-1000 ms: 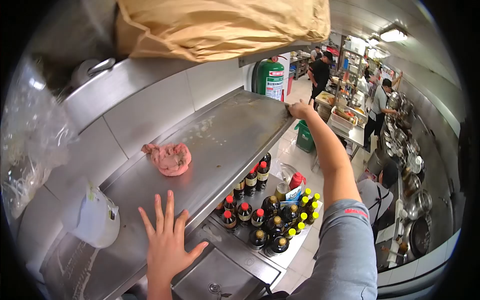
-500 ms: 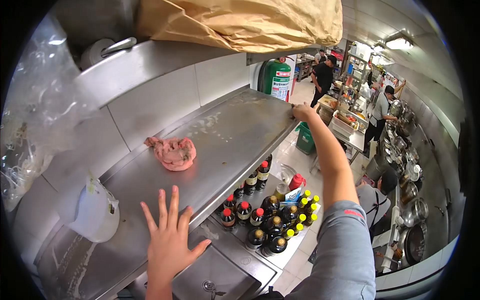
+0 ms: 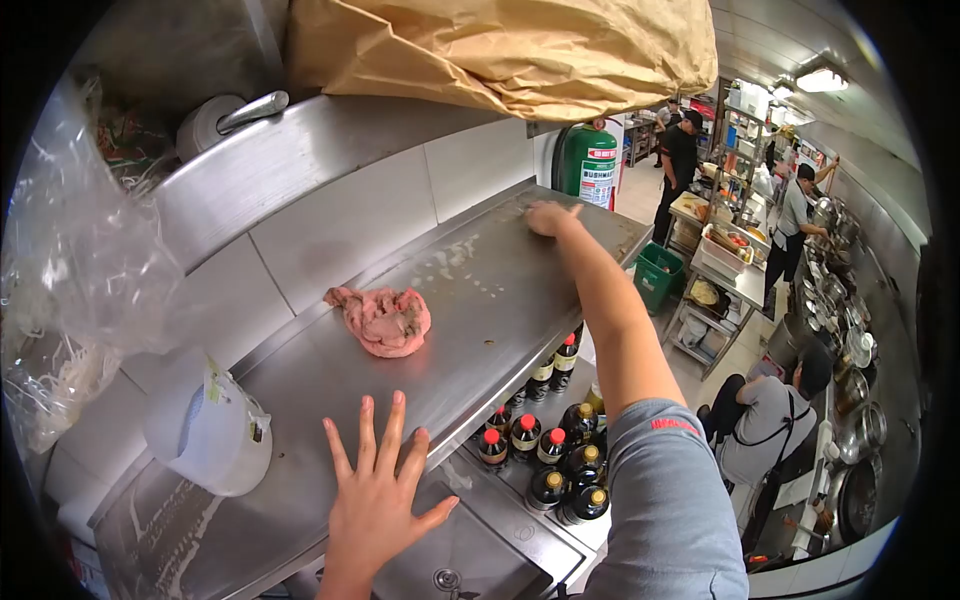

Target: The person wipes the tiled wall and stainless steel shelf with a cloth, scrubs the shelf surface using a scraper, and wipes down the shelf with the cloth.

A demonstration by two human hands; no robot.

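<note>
The steel shelf (image 3: 470, 350) runs from lower left to upper right, with whitish wet streaks on its far part. My right hand (image 3: 550, 217) is at its far end, low against the metal. Its fingers look curled and are blurred; whatever they hold is hidden. My left hand (image 3: 385, 510) is open, fingers spread, by the shelf's front edge; I cannot tell if it touches. A crumpled pink cloth (image 3: 385, 322) lies on the shelf between the hands. To the left of my left hand stands a translucent white plastic jug (image 3: 225, 435).
Below the shelf are a steel sink (image 3: 470, 555) and several dark sauce bottles (image 3: 550, 480). A brown paper bag (image 3: 500, 50) sits on an upper ledge. Plastic bags (image 3: 90, 250) hang left. A green extinguisher (image 3: 590, 165) and green bin (image 3: 657, 275) stand beyond. Several people work at right.
My right hand has moved from the shelf's far front corner back towards the wall. The view has shifted, and my left hand stays spread near the front edge.
</note>
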